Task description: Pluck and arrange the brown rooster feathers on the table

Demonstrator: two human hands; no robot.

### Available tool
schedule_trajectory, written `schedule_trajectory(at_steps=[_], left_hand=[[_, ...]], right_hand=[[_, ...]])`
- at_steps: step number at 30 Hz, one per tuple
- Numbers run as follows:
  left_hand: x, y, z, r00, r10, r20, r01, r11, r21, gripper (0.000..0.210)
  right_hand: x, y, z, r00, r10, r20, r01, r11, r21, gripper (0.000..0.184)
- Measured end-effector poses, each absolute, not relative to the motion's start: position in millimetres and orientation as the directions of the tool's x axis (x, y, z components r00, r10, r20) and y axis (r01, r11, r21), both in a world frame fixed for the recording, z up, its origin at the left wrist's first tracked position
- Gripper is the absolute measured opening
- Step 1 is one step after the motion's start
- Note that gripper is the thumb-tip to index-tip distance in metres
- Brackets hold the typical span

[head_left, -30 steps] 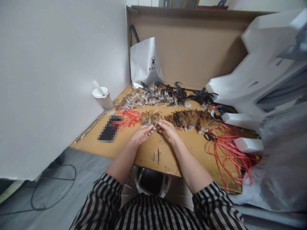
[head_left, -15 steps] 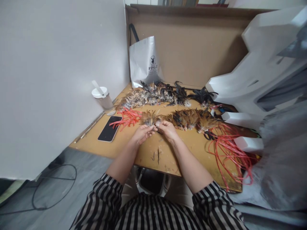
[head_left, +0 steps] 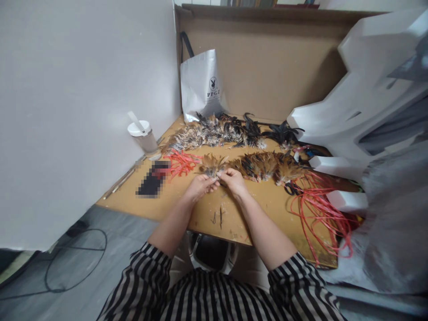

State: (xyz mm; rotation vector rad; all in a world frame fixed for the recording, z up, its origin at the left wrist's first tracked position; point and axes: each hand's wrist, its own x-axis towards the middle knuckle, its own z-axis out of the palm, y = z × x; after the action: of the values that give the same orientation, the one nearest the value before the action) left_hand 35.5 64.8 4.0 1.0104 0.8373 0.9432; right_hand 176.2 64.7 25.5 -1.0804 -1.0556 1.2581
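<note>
Between my two hands is a small bunch of brown feathers (head_left: 214, 164), its tips fanned away from me. My left hand (head_left: 202, 187) is closed, pinching the bunch near its base. The fingers of my right hand (head_left: 233, 182) are pinched at the same base from the other side; whether they also hold something thin there I cannot make out. Just right of the bunch lies a row of brown and dark feather bunches (head_left: 264, 166). Red plastic strips (head_left: 183, 163) lie to its left. Farther back sits a long pile of mottled feathers (head_left: 214, 132).
A pixelated dark phone (head_left: 153, 179) and a lidded cup (head_left: 144, 136) with a straw are on the left. The silver bag (head_left: 200, 84) stands at the back. Black-handled scissors (head_left: 291, 189) and long red strips (head_left: 317, 205) lie right, beside white foam pieces (head_left: 347, 201).
The feather bunch now shows more fully fanned above my fingers. My fingers have shifted slightly at its base; both hands stay in nearly the same place.
</note>
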Motion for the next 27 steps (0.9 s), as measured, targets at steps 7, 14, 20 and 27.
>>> schedule_trajectory(at_steps=[7, 14, 20, 27], left_hand=[[35, 66, 2, 0.34, 0.933, -0.122, -0.206, 0.201, 0.958, 0.026], [29, 70, 8, 0.093, 0.99, -0.109, -0.479, 0.14, 0.866, 0.024], [29, 69, 13, 0.053, 0.991, -0.123, -0.509, 0.133, 0.851, 0.024], [30, 69, 11, 0.087, 0.989, -0.119, -0.509, 0.147, 0.848, 0.024]], right_hand=[[178, 66, 22, -0.025, 0.999, 0.036, -0.163, 0.031, -0.986, 0.022], [199, 73, 16, -0.085, 0.98, 0.182, 0.394, 0.201, -0.897, 0.014], [207, 72, 18, -0.096, 0.963, 0.252, 0.77, 0.233, -0.594, 0.012], [206, 68, 23, -0.106, 0.973, 0.203, 0.911, 0.177, -0.372, 0.018]])
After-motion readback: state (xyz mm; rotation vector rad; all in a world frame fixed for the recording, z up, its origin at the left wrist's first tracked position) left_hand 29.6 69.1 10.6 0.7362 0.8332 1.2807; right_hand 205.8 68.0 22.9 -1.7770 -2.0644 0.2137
